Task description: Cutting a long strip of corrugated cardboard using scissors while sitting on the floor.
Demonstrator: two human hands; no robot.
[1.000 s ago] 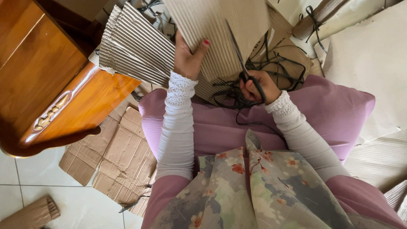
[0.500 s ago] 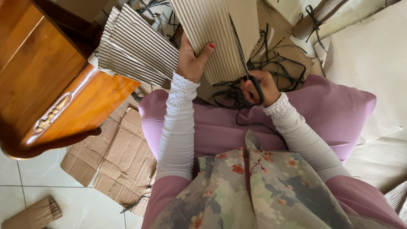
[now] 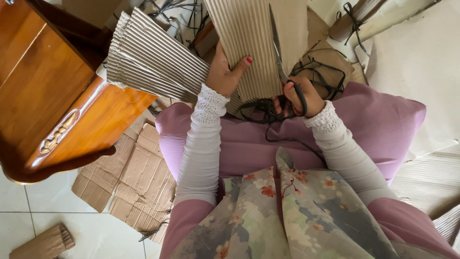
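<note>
Above a mauve cushion (image 3: 364, 129) lying across the lap, we see both hands at work on a sheet of corrugated cardboard (image 3: 254, 43); the left hand (image 3: 224, 74) is closed on the sheet's lower left edge, thumb on the near face and fingers hidden behind it, holding it upright; the right hand (image 3: 299, 98) is wrapped around the black handles of a pair of scissors (image 3: 283, 67), fingers through the loops, the blades pointing up and lying along the sheet right of its middle; how far the blades stand apart we cannot tell. Just beneath the hands lies a tangle of black cord (image 3: 261, 108), touching the cushion; more cord loops to the right of the scissors. Left of the sheet a second, fan-like piece of ribbed cardboard (image 3: 148, 60) spreads toward a polished wooden table (image 3: 52, 96); flattened cardboard scraps (image 3: 129, 182) lie on the tiled floor (image 3: 19, 201) below it; a small cardboard roll (image 3: 40, 243) rests at the lower left corner.
</note>
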